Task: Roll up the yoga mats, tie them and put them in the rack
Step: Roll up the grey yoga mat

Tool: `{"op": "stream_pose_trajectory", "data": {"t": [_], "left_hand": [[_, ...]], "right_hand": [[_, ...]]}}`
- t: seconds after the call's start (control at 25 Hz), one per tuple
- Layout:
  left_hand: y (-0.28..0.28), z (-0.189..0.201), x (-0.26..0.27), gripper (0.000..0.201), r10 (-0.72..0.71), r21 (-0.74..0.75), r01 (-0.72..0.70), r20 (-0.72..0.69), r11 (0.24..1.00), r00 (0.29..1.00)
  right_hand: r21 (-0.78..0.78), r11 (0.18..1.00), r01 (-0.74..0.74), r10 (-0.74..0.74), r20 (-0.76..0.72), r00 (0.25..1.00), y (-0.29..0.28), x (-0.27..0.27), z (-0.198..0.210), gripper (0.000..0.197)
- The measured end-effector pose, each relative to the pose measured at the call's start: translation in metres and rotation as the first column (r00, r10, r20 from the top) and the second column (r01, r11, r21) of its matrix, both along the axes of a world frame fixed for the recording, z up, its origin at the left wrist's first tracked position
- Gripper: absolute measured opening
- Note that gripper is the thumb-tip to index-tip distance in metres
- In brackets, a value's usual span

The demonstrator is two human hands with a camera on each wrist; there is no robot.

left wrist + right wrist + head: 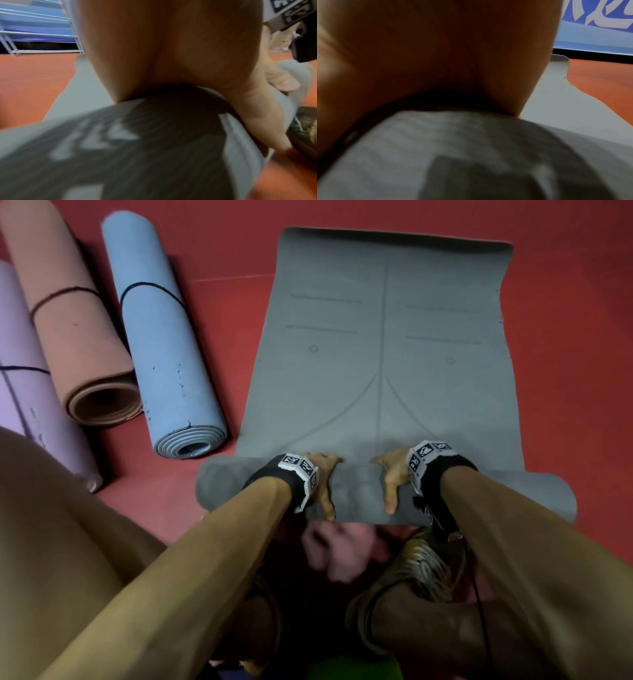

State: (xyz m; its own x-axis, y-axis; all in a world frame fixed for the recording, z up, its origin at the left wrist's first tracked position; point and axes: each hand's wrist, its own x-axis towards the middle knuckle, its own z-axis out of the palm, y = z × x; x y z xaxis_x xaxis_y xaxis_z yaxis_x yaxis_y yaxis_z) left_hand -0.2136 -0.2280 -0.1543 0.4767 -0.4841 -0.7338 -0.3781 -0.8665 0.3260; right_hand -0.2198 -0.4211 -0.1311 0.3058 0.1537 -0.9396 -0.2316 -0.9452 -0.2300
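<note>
While the grey yoga mat (383,344) is lying flat over most of the upper centre of the head view, its near end is sitting rolled into a thick cylinder across the lower middle of the frame, on the red floor (565,371). Both hands are pressing down on top of that roll, close together near its middle. The left hand (323,484) is lying left of centre, fingers draped forward over the crest of the roll and thumb reaching back along its near side. The right hand (394,477) is mirroring it just to the right, fingers curving over the top and thumb pointing back toward the lower edge. Each hand is wrapping over the roll with curved fingers rather than lying flat.

In the left wrist view, the palm of the left hand (171,47) is filling the upper centre, resting on the blurred grey roll (154,148), with the other hand's fingers showing at the right edge. A metal rack (42,32) with blue shapes on its shelves is standing in the upper left of that picture. In the right wrist view, the right palm (436,47) is bearing on the same roll (471,148), the flat part stretching away at right.

At the left of the head view, three rolled mats are lying side by side: a blue one (161,337), a peach one (68,313) and a lilac one (24,371), each with a dark cord around it.
</note>
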Motion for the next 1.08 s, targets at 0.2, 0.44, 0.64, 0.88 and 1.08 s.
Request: {"op": "stream_pose_trajectory", "data": {"t": [0.2, 0.44, 0.64, 0.88, 1.08], "left_hand": [[-0.002, 0.003, 0.016, 0.106, 0.071, 0.031, -0.067, -0.151, 0.997, 0.986], [-0.004, -0.006, 0.039, 0.073, 0.209, 0.103, -0.182, -0.431, 0.978, 0.878], [-0.005, -0.001, 0.032, 0.061, 0.197, 0.084, -0.179, -0.447, 0.980, 0.872], [-0.002, 0.005, 0.009, 0.111, 0.123, -0.008, -0.127, -0.192, 0.992, 0.974], [-0.007, 0.011, 0.017, 0.103, 0.162, 0.013, -0.164, -0.246, 0.986, 0.956]], "right_hand": [[0.031, 0.994, 0.104, -0.106, 0.076, 0.991, -0.003, -0.014, -0.007, 0.081], [-0.237, 0.955, -0.176, 0.246, 0.311, 0.918, -0.024, -0.037, -0.004, 0.127], [-0.258, 0.957, -0.132, 0.192, 0.221, 0.956, -0.017, -0.026, 0.008, 0.125], [-0.013, 0.999, 0.045, -0.045, -0.005, 0.999, -0.022, -0.004, 0.005, 0.092], [-0.011, 0.998, 0.056, -0.054, 0.093, 0.994, -0.028, -0.012, -0.023, 0.143]]}}
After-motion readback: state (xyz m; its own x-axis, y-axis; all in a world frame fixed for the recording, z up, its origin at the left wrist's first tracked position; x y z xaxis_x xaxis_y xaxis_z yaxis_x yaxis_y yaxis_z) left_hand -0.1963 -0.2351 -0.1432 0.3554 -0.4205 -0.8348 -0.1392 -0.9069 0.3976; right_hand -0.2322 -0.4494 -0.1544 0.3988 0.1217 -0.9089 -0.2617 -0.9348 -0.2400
